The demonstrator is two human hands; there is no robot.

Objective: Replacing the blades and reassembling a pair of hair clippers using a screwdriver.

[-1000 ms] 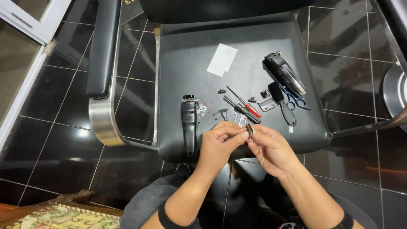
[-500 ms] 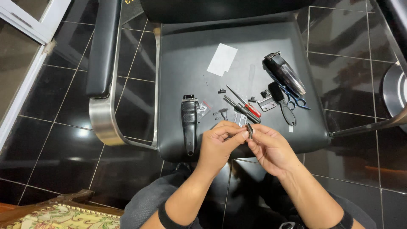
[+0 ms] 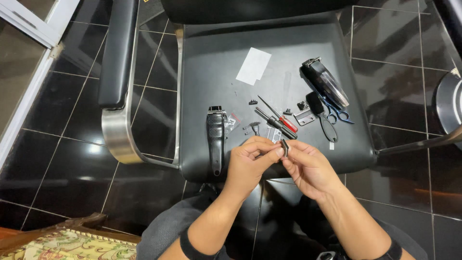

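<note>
My left hand (image 3: 249, 162) and my right hand (image 3: 309, 166) meet over the front edge of a black chair seat (image 3: 211, 67). Both pinch one small dark metal part (image 3: 285, 147) between their fingertips. Just beyond my left hand a black hair clipper body (image 3: 215, 137) lies lengthwise on the seat. Two screwdrivers, one with a red handle (image 3: 278, 115), lie past my fingers among small loose clipper parts.
A second clipper shell (image 3: 325, 83), blue-handled scissors (image 3: 337, 111), a small brush (image 3: 321, 116) and a white paper slip (image 3: 253, 66) lie farther back on the seat. The chair's padded armrest (image 3: 118, 53) stands at left. Glossy black floor tiles (image 3: 57, 144) surround it.
</note>
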